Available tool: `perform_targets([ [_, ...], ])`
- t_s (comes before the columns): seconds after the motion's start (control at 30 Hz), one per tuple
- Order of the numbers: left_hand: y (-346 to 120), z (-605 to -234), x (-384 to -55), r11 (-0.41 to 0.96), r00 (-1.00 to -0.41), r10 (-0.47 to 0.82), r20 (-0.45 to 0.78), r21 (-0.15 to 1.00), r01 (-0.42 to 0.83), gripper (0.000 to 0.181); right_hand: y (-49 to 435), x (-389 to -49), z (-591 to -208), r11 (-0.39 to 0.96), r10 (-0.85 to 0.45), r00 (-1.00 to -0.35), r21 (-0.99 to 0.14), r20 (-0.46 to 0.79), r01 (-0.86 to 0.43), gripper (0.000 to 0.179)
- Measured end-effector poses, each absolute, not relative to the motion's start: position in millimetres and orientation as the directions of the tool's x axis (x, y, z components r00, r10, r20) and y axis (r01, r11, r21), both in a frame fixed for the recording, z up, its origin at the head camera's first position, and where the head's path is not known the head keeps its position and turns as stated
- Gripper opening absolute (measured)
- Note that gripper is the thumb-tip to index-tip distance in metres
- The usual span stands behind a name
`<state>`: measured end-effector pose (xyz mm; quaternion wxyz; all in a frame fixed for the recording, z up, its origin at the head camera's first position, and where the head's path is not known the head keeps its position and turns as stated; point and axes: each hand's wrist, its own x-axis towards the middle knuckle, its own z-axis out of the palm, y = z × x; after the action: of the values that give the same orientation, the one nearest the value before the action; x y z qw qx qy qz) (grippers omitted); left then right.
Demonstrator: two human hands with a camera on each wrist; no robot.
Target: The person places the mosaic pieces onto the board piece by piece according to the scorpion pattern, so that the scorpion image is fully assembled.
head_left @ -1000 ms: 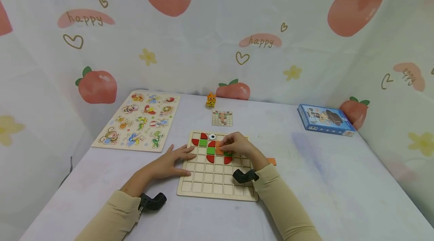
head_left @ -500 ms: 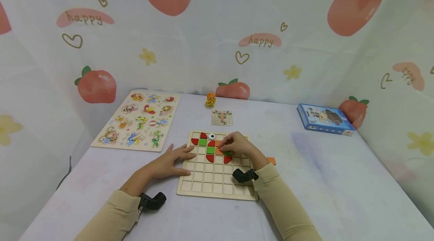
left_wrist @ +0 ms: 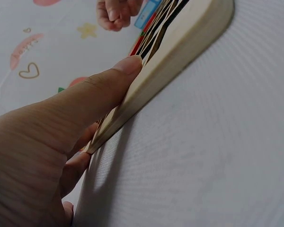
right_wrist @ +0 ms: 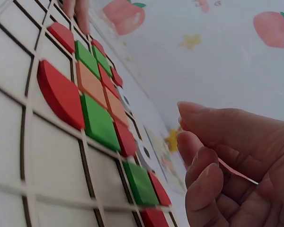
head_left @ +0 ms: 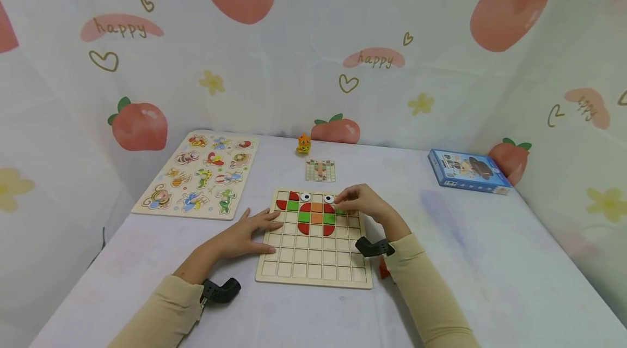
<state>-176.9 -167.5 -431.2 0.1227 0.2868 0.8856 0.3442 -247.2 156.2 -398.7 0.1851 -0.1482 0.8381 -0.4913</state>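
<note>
A square wooden grid board point(head_left: 313, 272) lies on the table, with red, green and orange tiles and two eye discs set in its upper cells. My left hand point(head_left: 247, 234) rests on the board's left edge with fingers spread; in the left wrist view its thumb point(left_wrist: 109, 78) touches the rim. Over the upper right of the board hovers my right hand point(head_left: 364, 203). Its fingers are loosely bent and nothing shows between them in the right wrist view. Two orange tiles point(head_left: 317, 213) sit in the middle column. A red-orange piece point(head_left: 384, 268) is partly hidden by the right forearm.
A small pattern card point(head_left: 320, 170) lies behind the board, and a small orange-yellow toy figure point(head_left: 303, 144) stands beyond it. An insect puzzle board point(head_left: 196, 175) is at back left. On the right lies a blue box point(head_left: 469, 171).
My right hand has lifted from the orange tile and moved right and slightly back, uncovering the right eye disc and nearby tiles. My left hand stays in place.
</note>
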Motion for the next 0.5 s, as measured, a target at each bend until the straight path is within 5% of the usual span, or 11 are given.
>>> perform_targets([
  [0.5, -167.4, -431.8, -176.7, 0.603, -0.808, 0.589, -0.02, 0.676, 0.423, 0.066, 225.3, -234.1, -403.2, 0.502, -0.357, -0.903, -0.864, -0.24, 0.032, 0.029],
])
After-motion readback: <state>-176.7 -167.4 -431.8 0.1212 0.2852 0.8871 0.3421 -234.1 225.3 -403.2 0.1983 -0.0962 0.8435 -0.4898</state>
